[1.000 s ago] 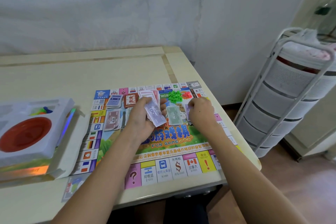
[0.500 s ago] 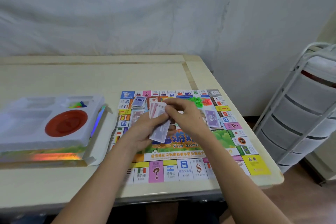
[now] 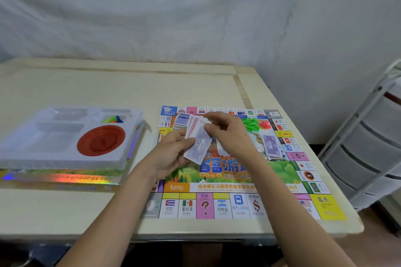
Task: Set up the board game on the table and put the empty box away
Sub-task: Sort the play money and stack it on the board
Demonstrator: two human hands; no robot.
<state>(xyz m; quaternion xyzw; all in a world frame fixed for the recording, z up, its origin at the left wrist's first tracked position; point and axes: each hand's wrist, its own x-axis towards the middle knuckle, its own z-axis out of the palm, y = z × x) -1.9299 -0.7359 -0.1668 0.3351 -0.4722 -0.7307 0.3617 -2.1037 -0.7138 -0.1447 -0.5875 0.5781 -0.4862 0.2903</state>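
The table [image 3: 108, 89] is covered at its right end by the board [image 3: 282, 171]; the box [image 3: 65, 176], topped by a white tray [image 3: 43, 143], is set well to the left. A fan of notes [image 3: 198, 143] is clamped in the left hand [image 3: 171, 154] above the board and pinched by the right hand [image 3: 230, 134].

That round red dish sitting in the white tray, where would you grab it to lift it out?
Probably by the rim, from above. The red dish lies flat in a round hollow of the white tray, so its underside is out of reach. Its near edge faces the person and looks easiest to hook with fingertips. Both the left hand and the right hand are busy with paper bills.
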